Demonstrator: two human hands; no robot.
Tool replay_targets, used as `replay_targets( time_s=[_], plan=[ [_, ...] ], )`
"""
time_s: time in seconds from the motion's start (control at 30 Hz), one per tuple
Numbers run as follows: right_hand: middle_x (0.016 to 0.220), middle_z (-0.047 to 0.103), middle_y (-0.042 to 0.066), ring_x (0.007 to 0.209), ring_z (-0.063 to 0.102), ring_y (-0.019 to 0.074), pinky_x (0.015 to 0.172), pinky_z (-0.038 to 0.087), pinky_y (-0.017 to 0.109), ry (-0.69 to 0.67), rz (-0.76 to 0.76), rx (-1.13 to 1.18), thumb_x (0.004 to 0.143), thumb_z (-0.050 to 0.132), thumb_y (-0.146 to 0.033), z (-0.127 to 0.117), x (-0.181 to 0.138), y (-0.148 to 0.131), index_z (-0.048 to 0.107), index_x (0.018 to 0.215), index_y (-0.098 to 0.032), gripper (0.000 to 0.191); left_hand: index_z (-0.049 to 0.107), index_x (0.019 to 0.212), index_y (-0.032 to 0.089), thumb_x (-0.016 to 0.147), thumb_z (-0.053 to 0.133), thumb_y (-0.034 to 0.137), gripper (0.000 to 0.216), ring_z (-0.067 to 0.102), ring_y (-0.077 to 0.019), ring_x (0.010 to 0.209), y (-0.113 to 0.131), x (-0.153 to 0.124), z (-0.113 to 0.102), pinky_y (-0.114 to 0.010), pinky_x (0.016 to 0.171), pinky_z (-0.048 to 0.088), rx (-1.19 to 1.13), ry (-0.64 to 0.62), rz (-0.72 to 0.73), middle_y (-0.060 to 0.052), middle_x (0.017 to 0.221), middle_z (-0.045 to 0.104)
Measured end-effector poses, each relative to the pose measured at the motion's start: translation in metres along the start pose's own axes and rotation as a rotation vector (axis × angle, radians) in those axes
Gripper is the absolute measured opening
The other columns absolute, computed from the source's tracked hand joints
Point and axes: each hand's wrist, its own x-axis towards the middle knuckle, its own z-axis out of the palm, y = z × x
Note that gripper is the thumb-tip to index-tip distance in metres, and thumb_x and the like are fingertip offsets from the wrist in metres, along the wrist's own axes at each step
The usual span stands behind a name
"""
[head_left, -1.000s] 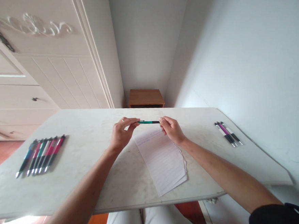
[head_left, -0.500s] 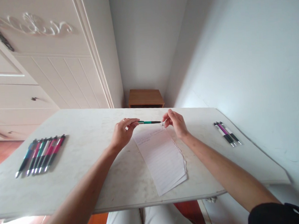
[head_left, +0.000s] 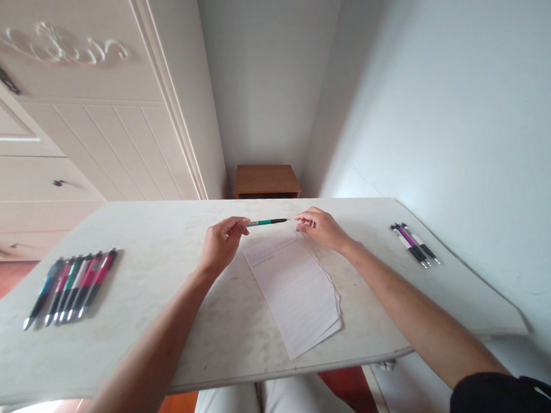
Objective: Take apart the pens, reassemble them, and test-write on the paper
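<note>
My left hand [head_left: 221, 245] is closed around the rear end of a green pen [head_left: 268, 222] with a black grip. The pen lies level above the top of the paper, its thin point facing right. Just off that point is my right hand [head_left: 322, 228], its thumb and fingers pinched together; what they hold, if anything, is too small to make out. Below both hands, sheets of lined paper [head_left: 295, 293] with some handwriting at the top rest on the white table [head_left: 209, 343].
At the left, several pens [head_left: 71, 289] in blue, pink, green and white lie side by side. Three pens [head_left: 415, 245], one of them purple, lie near the right edge by the wall. A brown wooden stand [head_left: 267, 179] is beyond the table.
The left hand has drawn the pen slightly left, and its fingers have curled more over the rear end. My right hand has turned, its fingers now pinched towards the pen's point.
</note>
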Motion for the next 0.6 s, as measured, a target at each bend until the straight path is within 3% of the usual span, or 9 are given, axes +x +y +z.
replay_targets(
  time_s=[0.3, 0.5, 0.6],
  plan=[
    [0.091, 0.071, 0.007, 0.088, 0.064, 0.0200, 0.082, 0.047, 0.032, -0.058, -0.065, -0.050, 0.089, 0.058, -0.017, 0.004, -0.001, -0.005, 0.072, 0.086, -0.019, 0.014, 0.070, 0.076, 0.017, 0.086, 0.052, 0.047, 0.036, 0.058, -0.0162, 0.066, -0.002, 0.001, 0.001, -0.026, 0.065, 0.044, -0.019, -0.035, -0.045, -0.003, 0.071, 0.071],
    [0.079, 0.068, 0.001, 0.076, 0.061, 0.0171, 0.073, 0.044, 0.029, -0.091, 0.034, 0.104, 0.089, 0.054, -0.025, 0.000, -0.002, -0.015, 0.066, 0.085, -0.020, 0.013, 0.071, 0.080, 0.016, 0.085, 0.054, 0.053, 0.041, 0.057, -0.0155, 0.062, -0.003, 0.003, 0.000, -0.027, 0.060, 0.046, -0.158, -0.062, -0.115, -0.006, 0.075, 0.073],
    [0.077, 0.067, 0.001, 0.074, 0.060, 0.0163, 0.071, 0.043, 0.028, -0.129, 0.010, 0.143, 0.090, 0.053, -0.028, -0.003, -0.002, -0.017, 0.065, 0.084, -0.020, 0.016, 0.070, 0.077, 0.015, 0.086, 0.055, 0.053, 0.042, 0.057, -0.0148, 0.060, -0.004, 0.004, -0.001, -0.026, 0.058, 0.045, -0.175, -0.036, -0.113, -0.007, 0.074, 0.074]
  ],
)
